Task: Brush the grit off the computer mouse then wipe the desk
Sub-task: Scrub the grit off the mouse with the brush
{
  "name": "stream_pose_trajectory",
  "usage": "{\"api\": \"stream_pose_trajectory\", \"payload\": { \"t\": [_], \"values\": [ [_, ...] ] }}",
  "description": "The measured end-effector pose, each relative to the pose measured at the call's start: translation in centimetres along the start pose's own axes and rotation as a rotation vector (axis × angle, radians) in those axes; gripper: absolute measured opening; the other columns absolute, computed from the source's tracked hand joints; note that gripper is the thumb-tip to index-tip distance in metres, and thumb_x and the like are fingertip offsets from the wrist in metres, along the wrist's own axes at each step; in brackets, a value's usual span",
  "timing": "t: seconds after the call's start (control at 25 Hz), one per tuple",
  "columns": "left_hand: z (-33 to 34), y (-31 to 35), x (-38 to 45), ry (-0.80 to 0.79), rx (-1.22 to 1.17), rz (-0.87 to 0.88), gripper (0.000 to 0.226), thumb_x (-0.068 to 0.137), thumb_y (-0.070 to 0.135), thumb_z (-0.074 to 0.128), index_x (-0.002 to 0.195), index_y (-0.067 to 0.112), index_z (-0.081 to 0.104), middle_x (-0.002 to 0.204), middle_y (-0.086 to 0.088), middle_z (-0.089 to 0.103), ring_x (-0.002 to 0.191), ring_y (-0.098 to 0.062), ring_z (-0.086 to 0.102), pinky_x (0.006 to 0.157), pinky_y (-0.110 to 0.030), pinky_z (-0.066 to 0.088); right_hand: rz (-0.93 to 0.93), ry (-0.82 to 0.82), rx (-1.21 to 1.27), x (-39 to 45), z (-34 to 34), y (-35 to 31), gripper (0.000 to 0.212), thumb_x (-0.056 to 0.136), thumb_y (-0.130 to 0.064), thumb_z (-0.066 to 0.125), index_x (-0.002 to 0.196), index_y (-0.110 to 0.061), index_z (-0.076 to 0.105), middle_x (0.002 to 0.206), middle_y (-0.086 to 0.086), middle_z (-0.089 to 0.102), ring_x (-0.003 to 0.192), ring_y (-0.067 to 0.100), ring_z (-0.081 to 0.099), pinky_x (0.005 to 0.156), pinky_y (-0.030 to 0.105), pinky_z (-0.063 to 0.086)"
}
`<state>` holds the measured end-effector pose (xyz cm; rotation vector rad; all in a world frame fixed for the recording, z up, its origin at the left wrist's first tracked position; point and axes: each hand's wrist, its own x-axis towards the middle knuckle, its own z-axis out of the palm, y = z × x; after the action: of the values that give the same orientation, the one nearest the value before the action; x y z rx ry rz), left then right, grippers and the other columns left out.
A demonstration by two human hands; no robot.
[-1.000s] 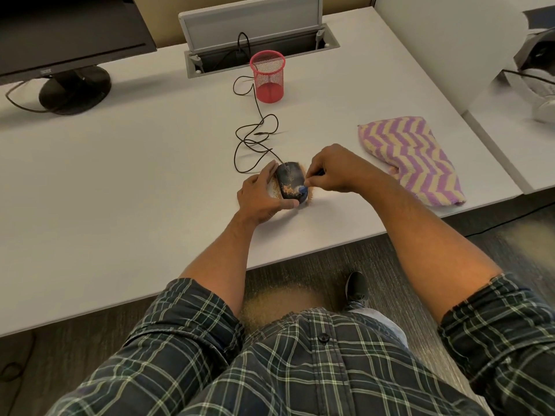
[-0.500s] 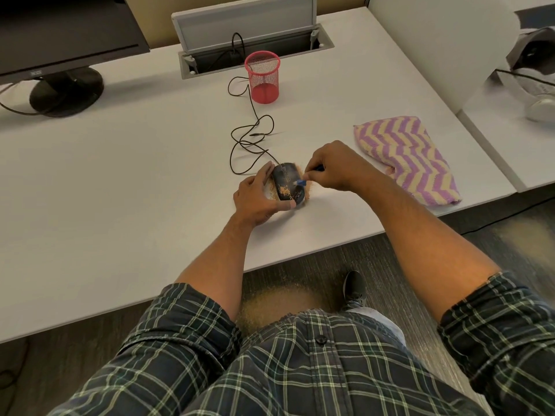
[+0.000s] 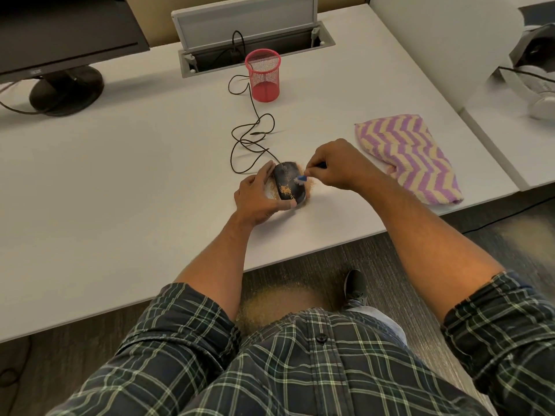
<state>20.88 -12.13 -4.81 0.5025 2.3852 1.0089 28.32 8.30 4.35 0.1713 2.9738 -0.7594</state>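
A black wired computer mouse (image 3: 289, 183) lies on the white desk (image 3: 135, 181) near its front edge, with tan grit on its back and around it. My left hand (image 3: 259, 197) grips the mouse from the left side, thumb at its near end. My right hand (image 3: 336, 165) pinches a small blue brush (image 3: 301, 178), whose bristles touch the mouse's right side. A purple and yellow zigzag cloth (image 3: 410, 157) lies folded on the desk to the right of my right hand.
The mouse cable (image 3: 252, 136) loops back to a cable hatch (image 3: 255, 46). A red mesh pen cup (image 3: 263, 75) stands behind the loops. A monitor stand (image 3: 66, 88) sits far left. A divider panel (image 3: 444, 40) rises at the right. Grit lies on the floor (image 3: 270, 301).
The brush tip has shifted from the mouse's near end up along its right side. My left hand keeps its hold on the mouse. The camera moved slightly.
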Motion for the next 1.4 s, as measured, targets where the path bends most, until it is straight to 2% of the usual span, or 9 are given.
{"api": "stream_pose_trajectory", "payload": {
  "t": [0.16,0.32,0.4,0.6,0.76,0.88,1.08,1.28,1.4],
  "values": [
    [-0.1,0.1,0.0,-0.011,0.006,-0.008,0.122,0.053,0.064,0.079,0.16,0.047,0.024,0.158,0.002,0.039,0.148,-0.022,0.025,0.119,-0.043,0.018,-0.033,-0.032,-0.041,0.0,0.1,-0.1,0.015,0.089,-0.023,0.071,0.098,-0.015,0.08,0.088,-0.001,0.074,0.073,0.015,0.063,0.059,0.021,0.043],
    [-0.4,0.2,0.0,-0.027,-0.025,-0.019,0.119,0.052,0.057,0.078,0.159,0.047,0.026,0.159,0.001,0.039,0.148,-0.022,0.027,0.121,-0.044,0.018,-0.073,0.007,-0.132,0.3,-0.1,-0.1,0.018,0.091,-0.025,0.066,0.095,-0.015,0.08,0.087,0.001,0.073,0.074,0.018,0.061,0.065,0.031,0.048],
    [-0.5,0.2,0.0,-0.036,-0.033,-0.013,0.118,0.052,0.054,0.077,0.159,0.046,0.027,0.16,0.002,0.039,0.148,-0.022,0.027,0.12,-0.044,0.019,-0.121,-0.003,-0.136,0.2,-0.1,-0.4,0.017,0.091,-0.025,0.066,0.096,-0.016,0.08,0.085,-0.001,0.07,0.073,0.016,0.057,0.065,0.029,0.044],
    [-0.4,0.2,0.1,-0.028,-0.048,-0.013,0.119,0.052,0.054,0.079,0.16,0.046,0.028,0.159,0.005,0.041,0.148,-0.02,0.029,0.121,-0.045,0.02,-0.13,-0.202,-0.054,-0.3,0.3,-0.6,0.012,0.087,-0.021,0.073,0.096,-0.017,0.08,0.07,-0.018,0.058,0.063,0.004,0.054,0.058,0.02,0.037],
    [-0.4,0.1,0.1,-0.029,-0.037,-0.016,0.12,0.052,0.054,0.077,0.16,0.045,0.027,0.16,0.004,0.04,0.148,-0.021,0.029,0.12,-0.045,0.02,-0.06,-0.137,-0.031,-0.4,0.6,-0.3,0.013,0.087,-0.025,0.073,0.094,-0.017,0.08,0.082,-0.002,0.072,0.073,0.017,0.064,0.065,0.033,0.053],
    [-0.4,0.1,0.1,-0.022,-0.032,-0.011,0.119,0.052,0.054,0.077,0.16,0.045,0.028,0.159,0.005,0.041,0.147,-0.021,0.029,0.119,-0.042,0.02,-0.059,-0.144,0.004,-0.5,0.7,-0.2,0.012,0.086,-0.025,0.074,0.093,-0.017,0.08,0.083,-0.001,0.073,0.072,0.015,0.064,0.062,0.029,0.05],
    [-0.4,0.2,0.1,-0.009,-0.03,0.002,0.119,0.053,0.057,0.077,0.161,0.042,0.029,0.158,0.003,0.043,0.147,-0.023,0.031,0.12,-0.045,0.022,0.021,-0.006,0.09,0.0,0.4,0.1,0.015,0.086,-0.025,0.075,0.094,-0.013,0.08,0.087,0.001,0.076,0.078,0.016,0.068,0.075,0.033,0.057],
    [0.0,0.2,-0.2,0.008,0.015,0.002,0.127,0.049,0.076,0.078,0.16,0.045,0.026,0.158,0.004,0.04,0.146,-0.022,0.028,0.117,-0.042,0.019,0.147,0.057,0.145,0.3,0.6,0.9,0.014,0.084,-0.023,0.076,0.092,-0.012,0.08,0.083,-0.001,0.074,0.075,0.01,0.066,0.064,0.022,0.048],
    [0.3,0.3,-0.2,0.032,0.03,0.005,0.129,0.047,0.083,0.076,0.16,0.046,0.026,0.158,0.005,0.041,0.147,-0.021,0.027,0.118,-0.043,0.018,0.188,0.035,0.164,0.3,0.8,1.0,0.011,0.085,-0.02,0.074,0.089,-0.011,0.08,0.084,-0.001,0.073,0.074,0.01,0.067,0.061,0.023,0.051]
  ]
}}
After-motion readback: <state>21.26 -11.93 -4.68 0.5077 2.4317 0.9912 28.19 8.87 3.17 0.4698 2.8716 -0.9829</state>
